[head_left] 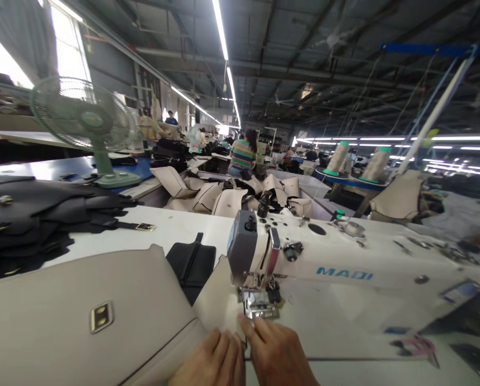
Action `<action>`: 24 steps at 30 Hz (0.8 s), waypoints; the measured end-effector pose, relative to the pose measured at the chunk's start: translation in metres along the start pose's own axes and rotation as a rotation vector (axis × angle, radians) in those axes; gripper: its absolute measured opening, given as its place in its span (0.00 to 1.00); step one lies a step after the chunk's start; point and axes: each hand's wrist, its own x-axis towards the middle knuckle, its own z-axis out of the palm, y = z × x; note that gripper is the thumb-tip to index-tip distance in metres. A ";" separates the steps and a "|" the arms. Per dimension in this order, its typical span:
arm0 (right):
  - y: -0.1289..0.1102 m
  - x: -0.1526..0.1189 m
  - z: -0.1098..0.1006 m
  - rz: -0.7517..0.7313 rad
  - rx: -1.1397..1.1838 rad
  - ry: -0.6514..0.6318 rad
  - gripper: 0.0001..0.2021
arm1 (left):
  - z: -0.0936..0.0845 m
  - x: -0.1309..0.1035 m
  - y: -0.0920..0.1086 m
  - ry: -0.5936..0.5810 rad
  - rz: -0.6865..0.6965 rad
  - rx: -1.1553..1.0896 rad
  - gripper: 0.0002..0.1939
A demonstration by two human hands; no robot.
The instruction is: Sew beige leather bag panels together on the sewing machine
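Just in front of the presser foot (260,304) of a white sewing machine (336,257), both hands are close together at the edge of a beige bag piece (219,297). My left hand (216,356) has its fingers curled and pressed together on that piece. The fingers of my right hand (278,348) are closed at its dark-trimmed edge, tips almost at the foot; my fingers partly hide the edge. A wide beige bag flap (55,289) with a metal clasp plate (102,317) spreads to the left, next to my left hand.
Black straps and leather pieces (43,214) are piled at the left; a black panel (192,262) lies behind the flap. A green fan (99,128) stands farther back. Beige bag parts (224,201) fill a bin beyond the machine. Pink-handled snips (417,347) lie right; thread cones (376,165) stand behind.
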 end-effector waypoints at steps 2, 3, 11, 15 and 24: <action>0.001 -0.001 -0.001 -0.003 0.011 0.023 0.16 | 0.001 0.002 -0.002 0.003 -0.017 -0.012 0.13; 0.001 -0.001 -0.002 -0.004 0.018 0.033 0.16 | 0.002 0.003 -0.004 0.003 -0.019 -0.021 0.13; 0.005 0.003 -0.004 0.029 0.051 0.071 0.17 | 0.008 0.015 -0.022 -0.037 -0.005 -0.039 0.12; 0.005 0.004 -0.004 0.025 0.027 0.128 0.18 | 0.012 0.017 -0.028 -0.004 0.011 -0.013 0.12; 0.005 -0.002 -0.004 0.101 0.084 0.102 0.18 | 0.006 0.027 -0.039 -0.073 0.008 0.009 0.14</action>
